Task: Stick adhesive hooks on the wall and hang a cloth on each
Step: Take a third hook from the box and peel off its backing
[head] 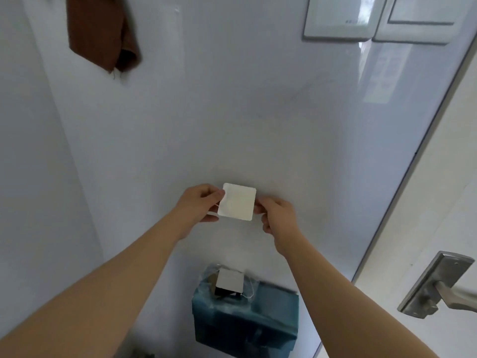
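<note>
A glossy pale wall (232, 112) is seen as the carrying surface. A brown cloth (99, 32) is hung on it at the upper left, and two white switch plates (340, 18) are set side by side at the upper right. Low down, a teal box (245, 324) is placed against it; on its top a clear wrapper (206, 277) and a small square piece (229, 282) are laid.
</note>
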Action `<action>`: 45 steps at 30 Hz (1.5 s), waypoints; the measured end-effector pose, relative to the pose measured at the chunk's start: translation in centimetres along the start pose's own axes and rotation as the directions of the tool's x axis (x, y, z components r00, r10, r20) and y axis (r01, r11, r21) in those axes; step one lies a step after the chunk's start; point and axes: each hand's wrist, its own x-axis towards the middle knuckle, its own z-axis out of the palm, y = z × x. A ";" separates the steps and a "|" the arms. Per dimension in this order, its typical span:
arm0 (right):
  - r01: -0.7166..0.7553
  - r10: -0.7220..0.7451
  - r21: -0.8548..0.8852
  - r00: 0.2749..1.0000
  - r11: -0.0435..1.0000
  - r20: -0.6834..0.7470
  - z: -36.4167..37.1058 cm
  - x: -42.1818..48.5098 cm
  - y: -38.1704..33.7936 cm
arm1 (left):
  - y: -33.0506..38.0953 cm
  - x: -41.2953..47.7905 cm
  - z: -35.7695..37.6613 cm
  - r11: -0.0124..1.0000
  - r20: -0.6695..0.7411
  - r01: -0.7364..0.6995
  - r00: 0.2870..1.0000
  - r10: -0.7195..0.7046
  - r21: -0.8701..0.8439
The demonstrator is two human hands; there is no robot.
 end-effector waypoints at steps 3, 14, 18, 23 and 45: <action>0.122 -0.122 0.050 0.992 0.991 0.004 1.1 -0.3 -3.2 | 3.2 0.2 -1.1 0.992 -0.032 -0.126 0.992 0.126 0.005; 0.311 -0.311 0.006 0.950 0.950 -0.027 4.1 0.3 -8.5 | 7.5 0.2 -3.9 0.667 0.065 0.150 0.986 -0.150 -0.730; 0.380 -0.388 -0.087 0.915 0.921 -0.107 4.2 0.9 -8.1 | 7.3 0.5 -3.8 0.782 0.012 0.184 0.975 -0.221 -0.595; 0.549 -0.620 -0.375 0.778 0.747 -0.098 4.5 0.7 -7.1 | 8.6 0.1 -1.4 0.808 0.143 0.251 0.968 -0.206 -0.533; 0.219 -0.268 0.320 0.956 0.922 0.117 4.6 0.4 -8.6 | 8.5 0.4 -3.9 0.627 0.148 0.092 0.988 0.038 -0.774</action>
